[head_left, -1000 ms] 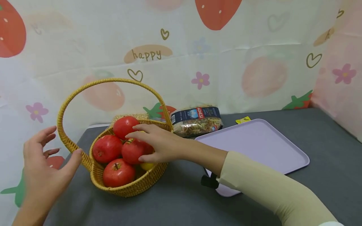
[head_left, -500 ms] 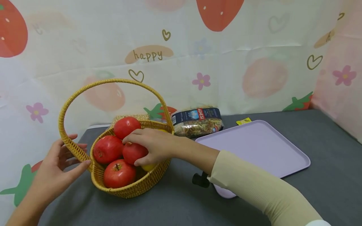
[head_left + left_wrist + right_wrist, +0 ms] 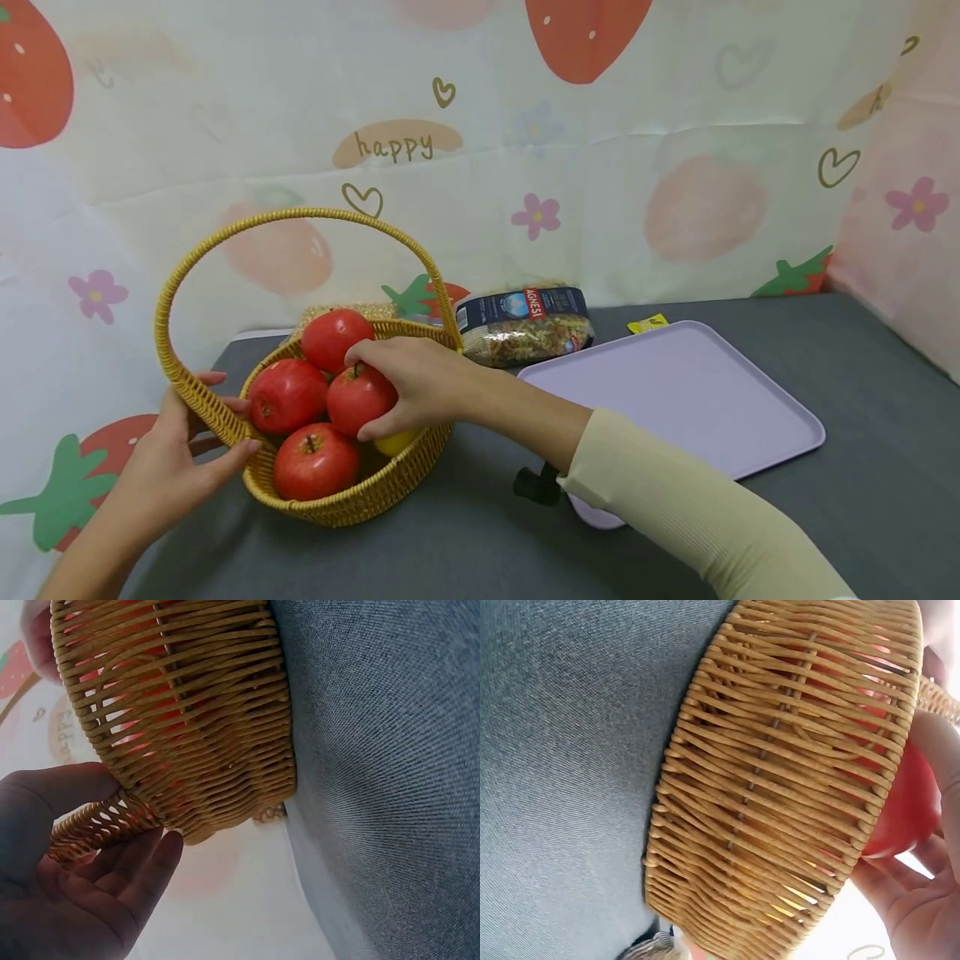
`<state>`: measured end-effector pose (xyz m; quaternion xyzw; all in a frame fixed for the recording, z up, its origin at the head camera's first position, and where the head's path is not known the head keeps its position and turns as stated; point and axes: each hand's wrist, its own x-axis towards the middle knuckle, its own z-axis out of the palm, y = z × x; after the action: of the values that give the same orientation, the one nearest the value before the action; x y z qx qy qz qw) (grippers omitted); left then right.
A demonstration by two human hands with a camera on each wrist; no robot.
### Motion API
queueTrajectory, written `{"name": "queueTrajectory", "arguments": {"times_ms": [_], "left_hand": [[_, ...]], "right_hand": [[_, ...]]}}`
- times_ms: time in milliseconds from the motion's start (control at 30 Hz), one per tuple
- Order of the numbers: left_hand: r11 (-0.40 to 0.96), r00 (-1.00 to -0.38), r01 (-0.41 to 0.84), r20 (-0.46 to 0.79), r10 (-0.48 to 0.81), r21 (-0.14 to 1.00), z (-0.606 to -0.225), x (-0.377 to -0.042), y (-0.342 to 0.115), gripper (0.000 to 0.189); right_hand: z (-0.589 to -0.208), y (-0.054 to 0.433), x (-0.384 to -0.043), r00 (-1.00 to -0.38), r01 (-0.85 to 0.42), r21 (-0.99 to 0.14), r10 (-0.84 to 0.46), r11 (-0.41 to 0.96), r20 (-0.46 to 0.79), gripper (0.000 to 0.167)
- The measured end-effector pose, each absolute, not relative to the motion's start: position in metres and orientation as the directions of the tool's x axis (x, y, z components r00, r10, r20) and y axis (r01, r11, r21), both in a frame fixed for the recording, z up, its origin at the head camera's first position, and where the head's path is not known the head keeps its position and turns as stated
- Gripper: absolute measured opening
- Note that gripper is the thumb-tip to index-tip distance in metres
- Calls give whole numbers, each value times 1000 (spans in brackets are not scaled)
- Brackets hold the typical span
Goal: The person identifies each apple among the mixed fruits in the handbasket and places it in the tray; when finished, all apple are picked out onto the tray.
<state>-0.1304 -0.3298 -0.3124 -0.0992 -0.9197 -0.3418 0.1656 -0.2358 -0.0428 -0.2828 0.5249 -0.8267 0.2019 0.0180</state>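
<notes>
A woven yellow basket (image 3: pixel 352 507) with a tall arched handle (image 3: pixel 288 215) holds several red apples (image 3: pixel 315 461). Low down among them shows part of a yellow fruit (image 3: pixel 395 443). My right hand (image 3: pixel 420 379) grips one apple (image 3: pixel 358 404) at the basket's right side, thumb in front; in the right wrist view that apple (image 3: pixel 907 806) sits just above the rim. At the left side, my left hand (image 3: pixel 172 467) holds the foot of the handle, and the left wrist view has thumb and fingers (image 3: pixel 154 877) on opposite sides of the wicker.
Right of the basket lies a flat lilac tray (image 3: pixel 690 400). Behind are a bag of pasta (image 3: pixel 525 327), a small yellow packet (image 3: pixel 647 323) and a bag of pale grains (image 3: pixel 352 312), partly hidden by the basket. A patterned sheet (image 3: pixel 585 208) backs the grey table (image 3: pixel 465 542).
My left hand has come in from the left and taken hold of the handle's foot. My right hand has settled round an apple, which now sits slightly turned, stem showing.
</notes>
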Motion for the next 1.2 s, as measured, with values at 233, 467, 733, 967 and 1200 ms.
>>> {"name": "queueTrajectory", "arguments": {"times_ms": [233,467,733,967,1200], "left_hand": [[742,-923,301,377,71,598,-313,-130,-328,80],[758,-929,281,365,60,589,-313,-131,-328,80],[751,-923,295,379,64,591,-314,-131,-328,80],[747,-923,297,378,67,595,-315,-132,-327,80],[756,-931,281,359,65,592,-315,-131,-329,81]], "right_hand": [[-285,-35,-235,-392,-902,-315,-867,296,307,68],[-285,-25,-232,-345,-923,-302,-863,240,369,58],[-282,-10,-222,-397,-902,-329,-837,280,377,66],[-280,4,-214,-354,-923,-316,-804,218,479,64],[-282,19,-206,-359,-923,-323,-777,210,518,62]]}}
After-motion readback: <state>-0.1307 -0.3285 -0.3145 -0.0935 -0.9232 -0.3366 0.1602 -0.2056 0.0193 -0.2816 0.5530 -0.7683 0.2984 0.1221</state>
